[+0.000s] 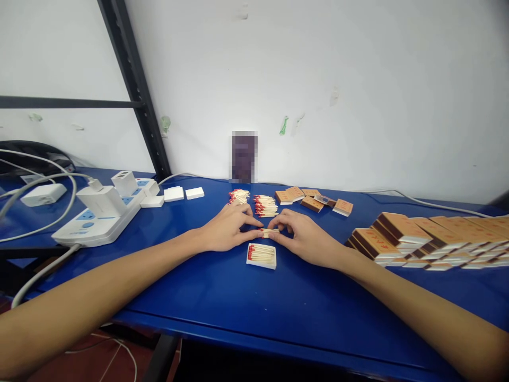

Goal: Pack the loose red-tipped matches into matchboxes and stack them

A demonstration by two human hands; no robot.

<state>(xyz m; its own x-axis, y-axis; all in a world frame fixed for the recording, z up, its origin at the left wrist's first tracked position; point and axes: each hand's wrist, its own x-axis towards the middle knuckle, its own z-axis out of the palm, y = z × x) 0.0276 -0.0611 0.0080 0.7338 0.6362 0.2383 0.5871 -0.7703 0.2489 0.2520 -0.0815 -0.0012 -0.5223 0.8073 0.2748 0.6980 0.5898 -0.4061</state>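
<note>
Between my two hands lies a small bundle of matches [270,231], pinched at its ends just above the blue tabletop. My left hand [228,225] closes on the red-headed end, and my right hand [300,236] grips the plain end. Just in front of the bundle sits a white matchbox tray [261,263] with a layer of matches in it, red heads to the left. Behind my hands are two loose match piles: the left pile [239,196] is partly covered by my left hand, while the right pile [265,206] shows fully.
A large stack of matchboxes [413,233] stands at the right. Several orange matchbox sleeves [308,199] lie behind my right hand. White trays [174,194] rest at the back left, beside a power strip [107,225] with chargers and cables. A black metal frame [133,79] rises behind.
</note>
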